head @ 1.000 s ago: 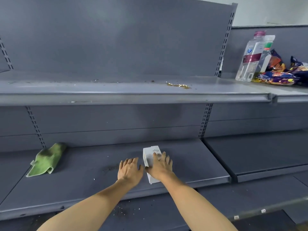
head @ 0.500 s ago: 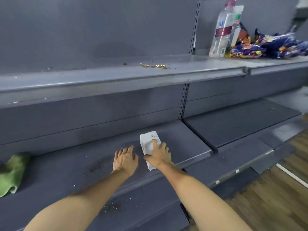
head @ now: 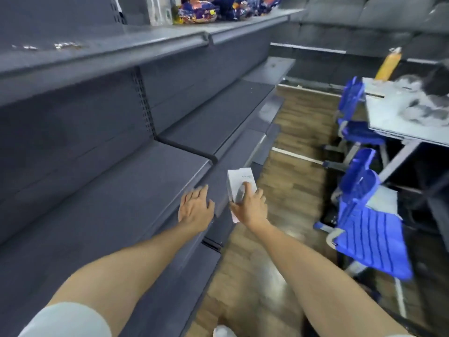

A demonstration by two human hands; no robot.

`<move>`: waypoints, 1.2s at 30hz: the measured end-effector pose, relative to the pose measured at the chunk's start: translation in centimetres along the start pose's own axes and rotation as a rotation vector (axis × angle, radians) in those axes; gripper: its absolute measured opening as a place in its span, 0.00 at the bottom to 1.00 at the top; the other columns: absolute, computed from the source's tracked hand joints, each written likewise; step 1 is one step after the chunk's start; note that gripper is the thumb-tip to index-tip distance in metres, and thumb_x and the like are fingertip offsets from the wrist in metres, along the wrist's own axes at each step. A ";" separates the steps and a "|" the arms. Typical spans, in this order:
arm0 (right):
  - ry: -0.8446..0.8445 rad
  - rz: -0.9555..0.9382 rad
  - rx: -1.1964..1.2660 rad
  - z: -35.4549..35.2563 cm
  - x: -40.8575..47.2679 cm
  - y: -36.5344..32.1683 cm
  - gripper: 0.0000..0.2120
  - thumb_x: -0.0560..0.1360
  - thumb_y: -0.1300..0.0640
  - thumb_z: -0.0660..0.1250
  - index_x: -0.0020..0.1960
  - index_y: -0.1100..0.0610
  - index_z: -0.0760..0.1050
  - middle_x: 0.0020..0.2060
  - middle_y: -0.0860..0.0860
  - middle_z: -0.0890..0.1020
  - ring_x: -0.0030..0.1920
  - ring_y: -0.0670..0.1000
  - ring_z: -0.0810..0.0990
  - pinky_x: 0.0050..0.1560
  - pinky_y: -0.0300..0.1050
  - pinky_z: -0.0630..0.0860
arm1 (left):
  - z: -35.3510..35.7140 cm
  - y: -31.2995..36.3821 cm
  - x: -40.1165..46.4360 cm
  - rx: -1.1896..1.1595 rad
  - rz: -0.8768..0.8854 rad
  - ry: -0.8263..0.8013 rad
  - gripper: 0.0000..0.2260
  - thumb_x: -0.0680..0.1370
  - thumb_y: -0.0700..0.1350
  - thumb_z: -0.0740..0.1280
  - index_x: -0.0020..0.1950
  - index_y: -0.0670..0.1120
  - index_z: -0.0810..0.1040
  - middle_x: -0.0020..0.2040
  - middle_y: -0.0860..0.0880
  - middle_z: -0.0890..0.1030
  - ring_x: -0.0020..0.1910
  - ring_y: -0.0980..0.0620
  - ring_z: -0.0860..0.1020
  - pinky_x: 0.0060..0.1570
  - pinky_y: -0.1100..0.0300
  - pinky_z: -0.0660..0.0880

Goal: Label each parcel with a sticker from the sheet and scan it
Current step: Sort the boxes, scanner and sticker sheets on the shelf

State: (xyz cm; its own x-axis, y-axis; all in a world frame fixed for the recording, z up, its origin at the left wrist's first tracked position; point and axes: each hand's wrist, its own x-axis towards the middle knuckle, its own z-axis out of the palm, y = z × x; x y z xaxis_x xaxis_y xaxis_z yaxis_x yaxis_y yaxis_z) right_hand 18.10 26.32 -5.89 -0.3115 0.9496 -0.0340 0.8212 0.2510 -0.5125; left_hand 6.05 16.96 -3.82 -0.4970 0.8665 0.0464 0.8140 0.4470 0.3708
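Observation:
A small white box parcel [head: 239, 181] is in my right hand [head: 250, 207], held in the air beyond the front edge of the grey lower shelf [head: 121, 203], over the wooden floor. My fingers wrap its near end and part of its top face; small print shows on the far end. My left hand [head: 195, 207] hovers open, fingers spread, over the shelf's front right corner, just left of the parcel and apart from it. No sticker sheet or scanner is visible.
Grey shelving runs along the left, with snack bags [head: 218, 8] and a bottle [head: 159, 10] on the upper shelf. On the right stand blue chairs [head: 371, 239] and a grey table [head: 401, 110] with an orange bottle [head: 388, 64]. Wooden floor [head: 286, 190] lies between.
The view has swung right, away from the shelf. My right hand has lifted the white parcel off the shelf and carried it out past the edge. My left hand stays open beside it.

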 end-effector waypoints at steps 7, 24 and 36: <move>0.008 0.372 0.016 -0.9 -6.2 12.8 0.35 0.69 0.45 0.69 0.71 0.49 0.57 0.61 0.59 0.67 0.59 0.62 0.70 0.58 0.53 0.69 | 7.8 7.5 -2.0 -0.005 0.223 -0.154 0.24 0.81 0.47 0.55 0.77 0.47 0.57 0.76 0.47 0.61 0.75 0.49 0.57 0.74 0.55 0.45; 0.074 0.799 0.098 -2.2 -3.8 29.6 0.38 0.68 0.41 0.67 0.72 0.48 0.52 0.61 0.57 0.64 0.59 0.60 0.69 0.59 0.53 0.68 | 19.9 23.8 3.9 0.094 0.673 -0.417 0.24 0.80 0.47 0.55 0.76 0.44 0.59 0.74 0.47 0.65 0.74 0.48 0.59 0.74 0.55 0.45; 0.273 1.042 0.095 -9.0 4.0 40.4 0.39 0.67 0.38 0.67 0.71 0.49 0.54 0.60 0.60 0.67 0.58 0.62 0.71 0.56 0.54 0.71 | 24.4 40.3 11.7 -0.005 0.963 -0.405 0.23 0.80 0.46 0.57 0.75 0.44 0.62 0.73 0.47 0.67 0.73 0.49 0.62 0.71 0.59 0.51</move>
State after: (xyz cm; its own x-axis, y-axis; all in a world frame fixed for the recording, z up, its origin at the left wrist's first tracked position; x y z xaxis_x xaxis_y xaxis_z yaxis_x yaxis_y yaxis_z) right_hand 54.37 41.99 -19.02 0.6455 0.7003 -0.3050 0.5766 -0.7086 -0.4067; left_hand 40.32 50.53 -10.96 0.5000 0.8660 0.0101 0.8109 -0.4722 0.3457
